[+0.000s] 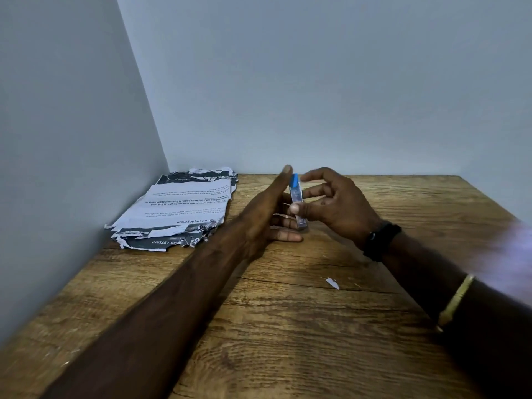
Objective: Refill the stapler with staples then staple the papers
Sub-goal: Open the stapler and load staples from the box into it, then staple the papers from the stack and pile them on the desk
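Stapler (297,200): small, blue-tipped, upright above the wooden table (288,326). Right hand (334,205): thumb and fingers pinching it. Left hand (267,214): open, fingers extended, palm against the stapler. Papers (178,208): torn printed stack, far-left corner by the wall. Paper scrap (332,282): mid-table.

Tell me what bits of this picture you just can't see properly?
All in the head view:
- Small clear-and-blue stapler: the left hand and right hand cover much of it, so I cannot tell if staples are inside.
- Stack of torn printed papers: the text is upside down and mostly too small to read.
- Lower right edge: a pale blur hides what is there.
- Small white scrap on the wooden table: too tiny to identify.
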